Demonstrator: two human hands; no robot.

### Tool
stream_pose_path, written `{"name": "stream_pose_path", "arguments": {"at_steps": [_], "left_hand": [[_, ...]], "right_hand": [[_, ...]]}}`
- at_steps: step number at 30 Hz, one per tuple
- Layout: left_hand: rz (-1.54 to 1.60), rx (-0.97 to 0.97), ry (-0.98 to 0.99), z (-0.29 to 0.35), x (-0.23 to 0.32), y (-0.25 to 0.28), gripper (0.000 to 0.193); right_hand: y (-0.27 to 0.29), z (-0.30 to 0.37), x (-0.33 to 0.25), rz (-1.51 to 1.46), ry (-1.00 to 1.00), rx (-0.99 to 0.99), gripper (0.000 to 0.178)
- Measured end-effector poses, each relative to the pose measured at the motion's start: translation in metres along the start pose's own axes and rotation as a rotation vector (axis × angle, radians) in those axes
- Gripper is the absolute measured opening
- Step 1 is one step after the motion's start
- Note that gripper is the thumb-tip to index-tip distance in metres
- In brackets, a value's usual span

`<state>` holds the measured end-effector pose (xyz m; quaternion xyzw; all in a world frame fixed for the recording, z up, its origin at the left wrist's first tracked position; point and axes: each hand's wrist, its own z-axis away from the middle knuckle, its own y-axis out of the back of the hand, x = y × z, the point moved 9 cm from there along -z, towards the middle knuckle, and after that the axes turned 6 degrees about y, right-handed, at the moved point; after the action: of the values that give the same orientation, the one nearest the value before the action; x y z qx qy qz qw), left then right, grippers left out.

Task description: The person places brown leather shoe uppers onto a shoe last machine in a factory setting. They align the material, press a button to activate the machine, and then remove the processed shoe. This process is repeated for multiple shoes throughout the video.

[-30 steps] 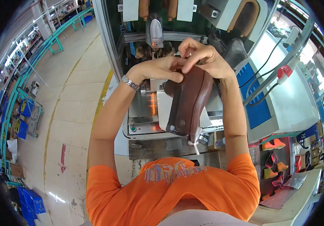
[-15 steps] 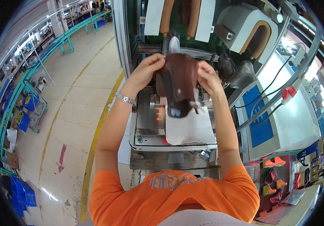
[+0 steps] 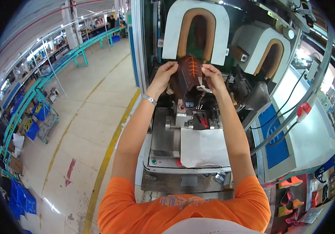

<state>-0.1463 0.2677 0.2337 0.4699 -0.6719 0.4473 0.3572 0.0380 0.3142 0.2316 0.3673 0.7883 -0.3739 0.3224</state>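
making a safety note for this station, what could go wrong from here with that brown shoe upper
The brown shoe upper might slip or twist, since the left hand and right hand appear to hold it only by fingers near its sides. The white strip hanging from it could snag on the metal machine parts below. The bare fingers look close to the U-shaped brown pad, so they could get pinched if that part moved.

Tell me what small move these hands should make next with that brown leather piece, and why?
Perhaps a slight turn of the brown leather piece to square it with the orange light lines: those lines fall on its upper surface, and the left hand and right hand pinch it at opposite edges, so both could steer it.
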Motion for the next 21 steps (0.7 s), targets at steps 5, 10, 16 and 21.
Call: {"name": "stream_pose_path", "arguments": {"at_steps": [5, 10, 16, 21], "left_hand": [[-0.008, -0.056, 0.054, 0.003, -0.006, -0.008, 0.021], [0.009, -0.012, 0.111, 0.0, -0.007, -0.002, 0.017], [0.03, 0.165, 0.098, -0.037, -0.016, 0.026, 0.014], [0.157, 0.275, 0.064, -0.051, -0.035, 0.029, 0.011]], "right_hand": [[0.004, -0.003, 0.004, -0.021, -0.073, 0.028, 0.008], [0.017, 0.0, 0.012, -0.059, -0.099, 0.084, 0.011], [0.013, -0.023, 0.007, 0.008, -0.035, 0.198, 0.011], [0.029, -0.029, 0.015, 0.063, -0.063, 0.321, 0.013]]}}
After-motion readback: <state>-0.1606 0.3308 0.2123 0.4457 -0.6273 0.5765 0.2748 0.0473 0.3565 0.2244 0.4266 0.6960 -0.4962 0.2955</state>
